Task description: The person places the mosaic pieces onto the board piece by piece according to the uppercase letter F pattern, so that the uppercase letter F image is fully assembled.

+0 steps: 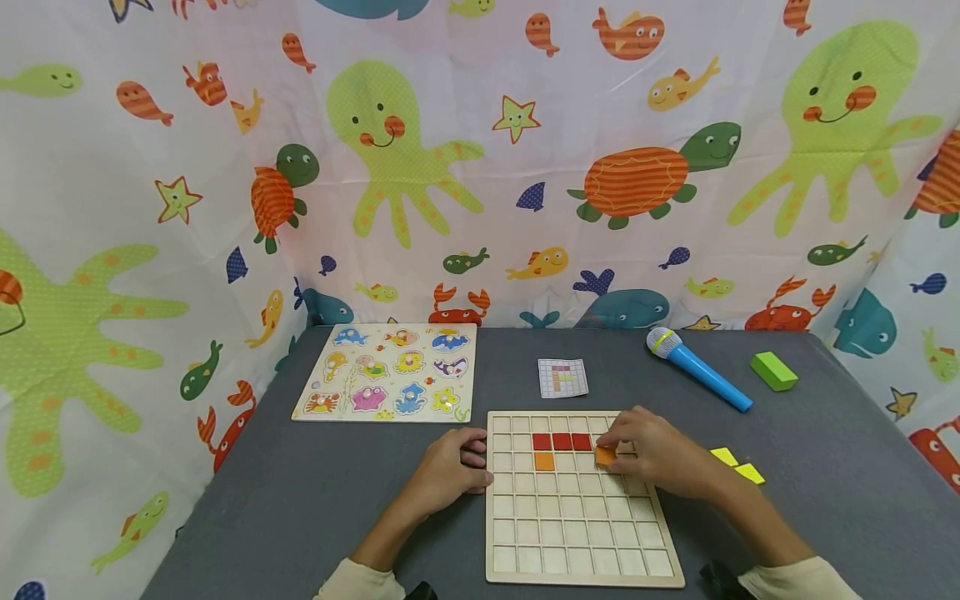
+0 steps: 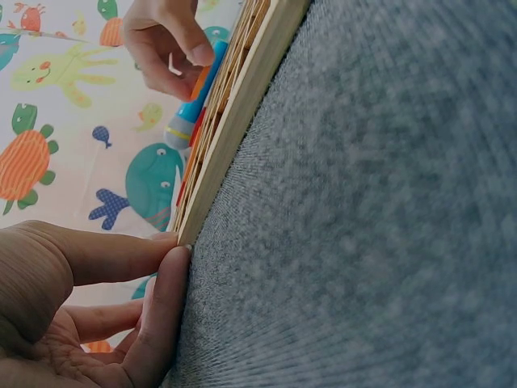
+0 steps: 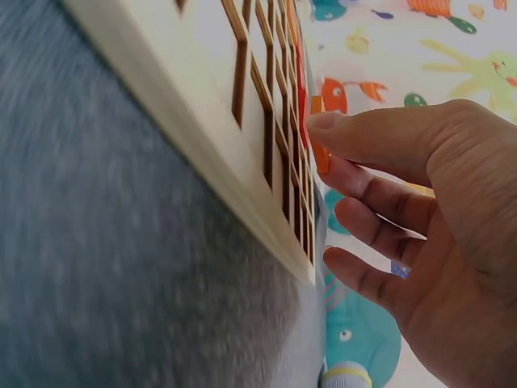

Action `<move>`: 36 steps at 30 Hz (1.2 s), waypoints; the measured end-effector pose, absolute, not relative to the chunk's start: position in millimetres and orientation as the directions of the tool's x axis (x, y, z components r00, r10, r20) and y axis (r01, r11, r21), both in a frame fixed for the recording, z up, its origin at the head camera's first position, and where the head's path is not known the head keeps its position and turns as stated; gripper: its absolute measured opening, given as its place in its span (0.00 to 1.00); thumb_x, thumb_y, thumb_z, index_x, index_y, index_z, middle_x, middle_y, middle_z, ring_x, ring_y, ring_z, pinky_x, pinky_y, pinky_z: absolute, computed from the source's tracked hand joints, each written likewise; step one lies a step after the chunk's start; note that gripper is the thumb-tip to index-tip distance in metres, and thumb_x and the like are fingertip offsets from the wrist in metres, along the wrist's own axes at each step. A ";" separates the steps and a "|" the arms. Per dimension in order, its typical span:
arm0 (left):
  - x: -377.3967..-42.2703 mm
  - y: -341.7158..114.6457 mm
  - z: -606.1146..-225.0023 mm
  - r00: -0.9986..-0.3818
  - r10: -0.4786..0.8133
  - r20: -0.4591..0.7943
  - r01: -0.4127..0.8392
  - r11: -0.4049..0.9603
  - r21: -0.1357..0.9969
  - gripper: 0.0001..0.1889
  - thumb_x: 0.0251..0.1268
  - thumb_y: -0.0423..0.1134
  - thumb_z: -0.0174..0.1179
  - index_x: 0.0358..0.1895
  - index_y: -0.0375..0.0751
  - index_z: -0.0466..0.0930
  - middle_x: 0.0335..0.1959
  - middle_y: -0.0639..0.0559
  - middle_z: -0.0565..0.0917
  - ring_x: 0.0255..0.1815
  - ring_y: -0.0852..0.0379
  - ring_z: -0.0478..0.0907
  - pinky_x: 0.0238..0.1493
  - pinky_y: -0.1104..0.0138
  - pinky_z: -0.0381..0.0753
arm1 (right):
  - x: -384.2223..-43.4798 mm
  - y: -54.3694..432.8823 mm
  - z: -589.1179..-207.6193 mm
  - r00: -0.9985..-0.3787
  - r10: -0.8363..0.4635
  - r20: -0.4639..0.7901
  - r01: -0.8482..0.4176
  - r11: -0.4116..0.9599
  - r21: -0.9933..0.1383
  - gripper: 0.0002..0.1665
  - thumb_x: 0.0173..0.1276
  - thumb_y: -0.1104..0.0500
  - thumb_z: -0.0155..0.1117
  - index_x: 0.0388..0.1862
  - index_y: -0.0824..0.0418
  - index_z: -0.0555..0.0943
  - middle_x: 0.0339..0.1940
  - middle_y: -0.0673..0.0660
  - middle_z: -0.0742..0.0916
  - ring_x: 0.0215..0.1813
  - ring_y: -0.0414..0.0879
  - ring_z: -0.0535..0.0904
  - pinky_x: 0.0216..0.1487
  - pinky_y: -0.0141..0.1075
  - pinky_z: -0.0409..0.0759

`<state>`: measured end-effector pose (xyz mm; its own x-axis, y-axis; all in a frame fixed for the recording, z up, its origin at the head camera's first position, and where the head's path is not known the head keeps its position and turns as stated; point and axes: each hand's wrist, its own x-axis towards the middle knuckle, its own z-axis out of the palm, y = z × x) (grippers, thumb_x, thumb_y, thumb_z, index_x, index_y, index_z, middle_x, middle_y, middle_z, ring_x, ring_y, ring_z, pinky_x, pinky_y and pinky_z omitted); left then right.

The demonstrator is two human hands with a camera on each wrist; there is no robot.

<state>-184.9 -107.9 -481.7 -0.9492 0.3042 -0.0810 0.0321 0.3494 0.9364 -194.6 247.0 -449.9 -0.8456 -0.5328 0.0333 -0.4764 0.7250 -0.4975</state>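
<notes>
A wooden grid board (image 1: 575,557) lies on the grey table. Three red tiles (image 1: 561,442) sit side by side in one of its upper rows, and an orange tile (image 1: 543,462) fills a cell just below the leftmost. My left hand (image 1: 448,467) pinches the board's left edge between thumb and fingertip, seen close in the left wrist view. Over the board's upper right part, my right hand (image 1: 652,447) pinches a second orange tile (image 3: 321,137) between thumb and index finger. That tile is tilted close above the cells, its other fingers loosely bent.
Two yellow tiles (image 1: 737,467) lie right of the board, partly behind the right forearm. Behind it are a small pattern card (image 1: 563,378), a blue toy microphone (image 1: 708,375) and a green block (image 1: 774,372). A sea-animal puzzle (image 1: 390,383) lies at the back left.
</notes>
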 end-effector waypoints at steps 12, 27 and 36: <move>-184.8 -107.9 -481.5 -0.949 0.303 -0.085 0.029 0.352 0.936 0.34 0.58 0.25 0.75 0.70 0.28 0.75 0.54 0.40 0.79 0.51 0.49 0.82 0.37 0.63 0.93 | -197.7 219.6 -457.1 -0.781 -0.623 0.055 -0.567 0.669 -0.480 0.16 0.70 0.53 0.75 0.55 0.52 0.91 0.51 0.43 0.85 0.58 0.47 0.75 0.59 0.51 0.81; -185.6 -107.6 -481.3 -0.949 0.304 -0.082 0.026 0.336 0.941 0.34 0.58 0.25 0.74 0.70 0.28 0.75 0.54 0.41 0.79 0.51 0.50 0.82 0.37 0.63 0.93 | -195.7 195.2 -451.8 -0.775 -0.629 0.059 -0.568 0.651 -0.504 0.15 0.70 0.54 0.75 0.54 0.53 0.91 0.49 0.43 0.85 0.55 0.41 0.74 0.57 0.43 0.83; -186.4 -108.8 -482.9 -0.948 0.312 -0.071 0.038 0.329 0.944 0.34 0.58 0.25 0.74 0.70 0.27 0.75 0.54 0.40 0.79 0.50 0.50 0.82 0.37 0.64 0.93 | -194.8 180.2 -448.5 -0.766 -0.641 0.053 -0.577 0.649 -0.496 0.15 0.65 0.57 0.76 0.51 0.55 0.92 0.48 0.44 0.86 0.54 0.43 0.76 0.59 0.47 0.82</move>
<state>-186.4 -108.8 -482.9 -0.9475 0.3118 -0.0708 0.0377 0.3290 0.9436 -194.8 180.2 -448.5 -0.7660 -0.6407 0.0531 -0.5772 0.6489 -0.4957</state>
